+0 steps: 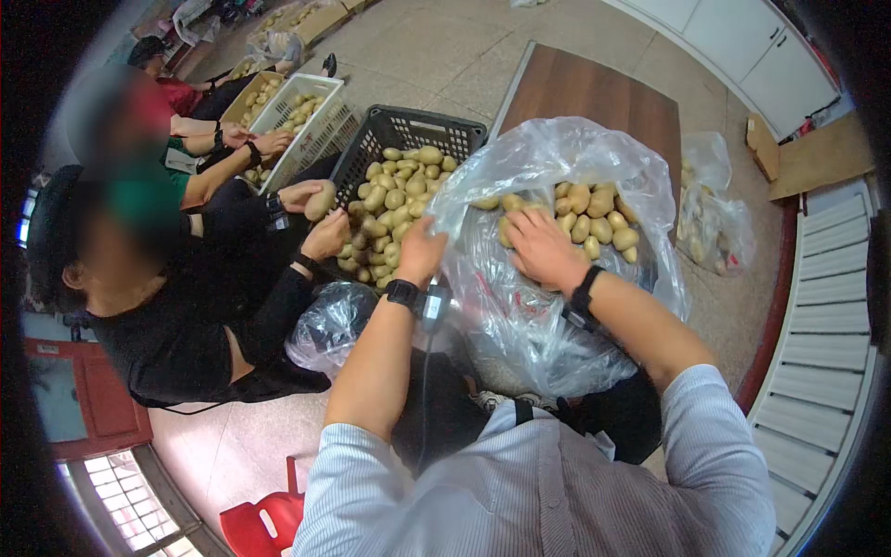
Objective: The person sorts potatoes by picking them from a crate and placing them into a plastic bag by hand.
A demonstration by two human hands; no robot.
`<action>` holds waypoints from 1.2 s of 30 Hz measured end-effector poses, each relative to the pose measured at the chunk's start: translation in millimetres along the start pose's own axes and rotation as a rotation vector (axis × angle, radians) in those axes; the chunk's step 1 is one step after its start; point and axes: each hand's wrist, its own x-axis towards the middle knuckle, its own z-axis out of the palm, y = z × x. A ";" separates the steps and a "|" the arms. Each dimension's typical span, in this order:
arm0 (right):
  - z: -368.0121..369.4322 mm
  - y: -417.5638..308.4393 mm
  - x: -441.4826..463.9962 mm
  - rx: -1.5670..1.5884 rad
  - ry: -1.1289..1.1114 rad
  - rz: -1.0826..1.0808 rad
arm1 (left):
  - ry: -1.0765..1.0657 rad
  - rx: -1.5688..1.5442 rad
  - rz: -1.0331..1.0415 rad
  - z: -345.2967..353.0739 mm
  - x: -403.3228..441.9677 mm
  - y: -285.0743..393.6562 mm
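Note:
A large clear plastic bag (594, 148) lies wide open in front of me, with brownish oval fruits that look like kiwifruit (580, 200) inside. My left hand (423, 251) is closed at the bag's left rim, beside the black crate. Inside the bag's mouth, my right hand (541, 243) curls its fingers over a kiwifruit at the left of the pile. Its palm hides part of that fruit. The black plastic crate (432, 119) to the left holds many greener kiwifruit (394, 199).
At my left a co-worker in black (204, 306) holds one fruit over the crate's edge. Beyond stand a white crate (320, 139) and more people. A brown board (594, 88) lies behind the bag. Filled bags (715, 218) sit at right; a red stool (260, 524) is lower left.

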 end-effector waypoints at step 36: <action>27.0 -32.6 -53.5 -0.196 -0.042 0.088 | -0.234 0.158 0.007 11.7 -9.8 -15.0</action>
